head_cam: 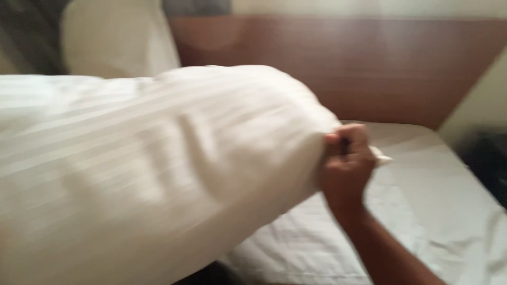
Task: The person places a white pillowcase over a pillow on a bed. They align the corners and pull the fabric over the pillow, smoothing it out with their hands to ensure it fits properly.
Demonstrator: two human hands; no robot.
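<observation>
Pillow point(148, 174) fills most of the view, closest to me, white striped case, blurred. It hangs in the air above the bed point(438, 211), not resting on it as far as I can tell. My right hand point(346, 169) is at the pillow's right end, fingers curled tight into a fist, bunching the case fabric at that corner. Left hand not in view, likely behind the pillow, can't tell.

Handling, my guess: light, soft, bulky, floppy. Fill will sag away from wherever I grip. The case looks smooth, maybe a bit slippery, so pinching cloth alone could let the insert slide. Better hold is a corner or seam with fabric and fill gathered together, like now. Not fragile.

Past the pillow, the bed has a wrinkled white sheet. Behind the pillow, a second pillow point(116, 37) stands upright against the brown wooden headboard point(359, 68). Dark blurry thing right of the bed, can't identify.
</observation>
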